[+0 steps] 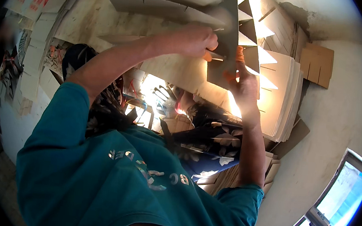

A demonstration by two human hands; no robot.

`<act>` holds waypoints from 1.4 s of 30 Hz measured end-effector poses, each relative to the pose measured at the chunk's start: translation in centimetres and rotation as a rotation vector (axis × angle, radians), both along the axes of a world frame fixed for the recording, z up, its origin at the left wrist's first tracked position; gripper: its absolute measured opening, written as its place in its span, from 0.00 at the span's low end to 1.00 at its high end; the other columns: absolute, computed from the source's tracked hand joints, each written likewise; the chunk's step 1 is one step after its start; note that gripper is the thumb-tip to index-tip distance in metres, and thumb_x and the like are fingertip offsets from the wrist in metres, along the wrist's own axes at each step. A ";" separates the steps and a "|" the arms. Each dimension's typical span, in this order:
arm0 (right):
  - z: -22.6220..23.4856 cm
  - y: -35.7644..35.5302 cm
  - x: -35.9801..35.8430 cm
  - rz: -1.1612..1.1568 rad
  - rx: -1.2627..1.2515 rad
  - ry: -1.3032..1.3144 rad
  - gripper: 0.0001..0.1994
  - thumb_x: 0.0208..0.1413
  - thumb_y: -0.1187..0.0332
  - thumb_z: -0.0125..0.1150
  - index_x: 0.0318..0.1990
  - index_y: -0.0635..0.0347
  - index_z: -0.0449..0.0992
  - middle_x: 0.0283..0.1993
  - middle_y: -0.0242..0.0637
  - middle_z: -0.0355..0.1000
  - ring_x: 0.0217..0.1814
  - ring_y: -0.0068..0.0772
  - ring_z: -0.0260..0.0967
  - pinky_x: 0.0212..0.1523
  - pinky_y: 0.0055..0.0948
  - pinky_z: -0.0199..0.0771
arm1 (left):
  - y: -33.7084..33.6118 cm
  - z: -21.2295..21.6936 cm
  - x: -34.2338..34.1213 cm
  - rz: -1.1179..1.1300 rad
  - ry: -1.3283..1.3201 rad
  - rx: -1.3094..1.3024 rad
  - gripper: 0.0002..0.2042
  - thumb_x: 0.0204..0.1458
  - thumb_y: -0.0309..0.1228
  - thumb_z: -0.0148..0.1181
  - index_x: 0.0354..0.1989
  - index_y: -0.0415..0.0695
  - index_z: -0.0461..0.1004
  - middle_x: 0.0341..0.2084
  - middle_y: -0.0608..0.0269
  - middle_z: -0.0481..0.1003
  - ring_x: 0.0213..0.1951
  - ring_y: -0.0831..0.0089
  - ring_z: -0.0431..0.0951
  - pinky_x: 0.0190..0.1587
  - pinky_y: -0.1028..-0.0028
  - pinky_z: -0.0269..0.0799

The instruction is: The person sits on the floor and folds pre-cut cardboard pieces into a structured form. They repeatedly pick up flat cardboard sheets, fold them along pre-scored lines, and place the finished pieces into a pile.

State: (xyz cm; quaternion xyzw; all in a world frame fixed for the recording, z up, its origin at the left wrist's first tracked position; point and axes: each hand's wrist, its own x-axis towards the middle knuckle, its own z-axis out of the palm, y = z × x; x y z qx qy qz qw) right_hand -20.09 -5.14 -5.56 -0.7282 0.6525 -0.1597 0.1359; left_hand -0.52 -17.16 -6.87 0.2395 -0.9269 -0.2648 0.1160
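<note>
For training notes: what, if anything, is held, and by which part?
The right hand grips the grey cardboard strip near its lower end; the left hand seems to pinch a paler strip near its right end.

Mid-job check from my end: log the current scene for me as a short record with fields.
Left hand: left hand, fingers curled beside the grey cardboard strip; exact grip unclear
Right hand: right hand, at that strip's right side; grip unclear
Finger wear: orange coverings on both hands
Upper left: slotted strips
Right: stack of pale cardboard sheets
Against wall: brown slotted sheet
Lower right: bright window
</note>
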 end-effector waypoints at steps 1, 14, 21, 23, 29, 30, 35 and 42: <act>0.7 -0.5 0.2 -0.050 -0.092 -0.037 0.20 0.51 0.66 0.59 0.53 0.55 0.69 0.33 0.44 0.74 0.27 0.48 0.72 0.28 0.42 0.71 | -0.3 0.9 0.1 0.015 -0.010 0.050 0.09 0.42 0.29 0.61 0.31 0.39 0.75 0.22 0.50 0.74 0.31 0.54 0.75 0.35 0.61 0.69; 0.1 -6.1 2.5 -0.093 -0.272 0.109 0.29 0.45 0.74 0.62 0.58 0.58 0.64 0.23 0.46 0.70 0.21 0.46 0.69 0.23 0.38 0.66 | -12.5 -2.4 0.0 0.320 -0.127 -0.410 0.10 0.41 0.20 0.55 0.35 0.43 0.72 0.33 0.54 0.72 0.40 0.54 0.73 0.41 0.59 0.67; 0.1 -6.6 2.2 0.014 -0.214 0.026 0.27 0.46 0.79 0.58 0.58 0.60 0.65 0.24 0.49 0.69 0.22 0.44 0.68 0.26 0.36 0.67 | -12.6 -3.5 0.5 0.242 -0.018 -0.424 0.10 0.39 0.18 0.52 0.32 0.43 0.71 0.30 0.54 0.72 0.37 0.53 0.73 0.38 0.58 0.68; 1.0 -6.7 2.5 -0.028 -0.159 -0.005 0.26 0.46 0.79 0.58 0.57 0.60 0.66 0.25 0.49 0.69 0.23 0.44 0.67 0.27 0.35 0.67 | -12.5 -3.3 0.4 0.246 -0.037 -0.418 0.10 0.39 0.18 0.52 0.32 0.42 0.72 0.30 0.54 0.72 0.36 0.53 0.73 0.37 0.58 0.68; 1.2 -6.5 2.7 -0.012 -0.143 -0.052 0.27 0.46 0.79 0.58 0.58 0.58 0.65 0.26 0.50 0.69 0.23 0.45 0.67 0.28 0.34 0.68 | -13.8 -4.1 1.0 0.248 0.008 -0.493 0.09 0.39 0.18 0.52 0.30 0.41 0.72 0.27 0.54 0.72 0.35 0.54 0.73 0.36 0.60 0.68; 1.0 -6.4 2.8 0.005 -0.175 -0.052 0.27 0.46 0.79 0.58 0.58 0.58 0.65 0.26 0.51 0.68 0.23 0.45 0.67 0.28 0.34 0.67 | -13.7 -4.1 1.1 0.241 0.033 -0.499 0.09 0.39 0.18 0.52 0.31 0.41 0.72 0.27 0.54 0.72 0.34 0.54 0.73 0.36 0.60 0.69; 0.1 -6.8 2.8 0.048 -0.148 0.066 0.27 0.46 0.79 0.56 0.58 0.60 0.64 0.26 0.49 0.69 0.26 0.48 0.68 0.28 0.37 0.67 | -13.1 -4.1 1.6 0.222 0.126 -0.451 0.09 0.40 0.18 0.52 0.31 0.41 0.73 0.27 0.53 0.73 0.35 0.53 0.74 0.36 0.59 0.69; 1.8 -6.1 3.1 0.028 -0.197 -0.042 0.28 0.45 0.80 0.59 0.58 0.56 0.65 0.26 0.50 0.69 0.26 0.50 0.68 0.27 0.38 0.67 | -13.9 -4.1 1.6 0.261 0.030 -0.462 0.09 0.40 0.19 0.53 0.32 0.42 0.73 0.29 0.53 0.73 0.36 0.54 0.74 0.38 0.60 0.69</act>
